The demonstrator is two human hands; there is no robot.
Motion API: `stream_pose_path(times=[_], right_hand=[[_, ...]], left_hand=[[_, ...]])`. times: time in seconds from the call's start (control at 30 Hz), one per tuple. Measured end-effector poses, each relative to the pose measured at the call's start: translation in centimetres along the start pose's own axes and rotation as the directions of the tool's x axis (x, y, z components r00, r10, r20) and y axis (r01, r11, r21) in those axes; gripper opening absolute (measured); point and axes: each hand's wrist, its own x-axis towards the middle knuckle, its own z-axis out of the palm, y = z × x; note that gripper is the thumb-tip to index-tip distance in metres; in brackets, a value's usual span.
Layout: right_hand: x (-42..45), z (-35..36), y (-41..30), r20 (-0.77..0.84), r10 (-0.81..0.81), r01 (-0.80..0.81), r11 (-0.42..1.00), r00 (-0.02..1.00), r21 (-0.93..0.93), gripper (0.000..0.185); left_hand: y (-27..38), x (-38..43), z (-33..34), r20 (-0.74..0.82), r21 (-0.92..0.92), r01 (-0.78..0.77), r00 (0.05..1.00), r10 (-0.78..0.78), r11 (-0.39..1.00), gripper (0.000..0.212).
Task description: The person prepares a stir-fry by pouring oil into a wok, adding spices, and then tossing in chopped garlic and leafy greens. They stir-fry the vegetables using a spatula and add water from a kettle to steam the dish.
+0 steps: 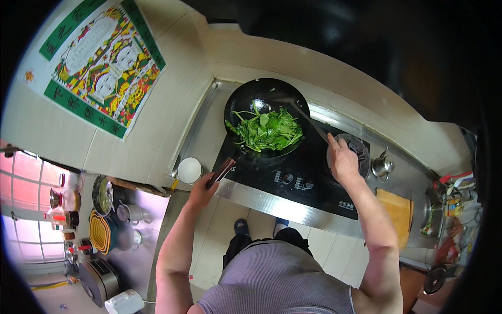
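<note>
A black wok (243,98) sits tilted over the left side of the cooktop, with leafy greens (270,127) heaped in its lower part. My left hand (201,192) grips the dark brown wok handle (221,172) at the near left; where it joins the wok is hard to see. In my right hand (344,159) is a long-handled spatula (311,121), its shaft slanting over the wok's right rim. The spatula's blade is blurred against the wok's dark far wall. Beneath my right hand lies the right burner (362,151), partly covered by it.
A white bowl (190,170) stands left of the black cooktop (255,180). To the right are a small metal pot (383,165), a wooden cutting board (396,216) and a sink (431,200) holding green scraps. A dark range hood (333,47) overhangs. A rice cooker (100,278) stands at lower left.
</note>
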Motion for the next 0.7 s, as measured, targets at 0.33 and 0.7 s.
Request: stream_pose_path(times=[0.33,0.7], right_hand=[[-9.5,-6.2,-2.7,0.176,-0.033,0.059,0.988,0.984,-0.146,0.043],[-2.7,-0.6,-7.3,0.143,-0.055,0.075,0.987,0.988,-0.141,0.04]], left_hand=[[1.4,-1.5,0.5,-0.033,-0.09,0.014,0.999,-0.017,0.996,0.032],[1.4,-1.3,0.3,-0.005,-0.027,-0.003,1.0,0.003,1.0,0.035]])
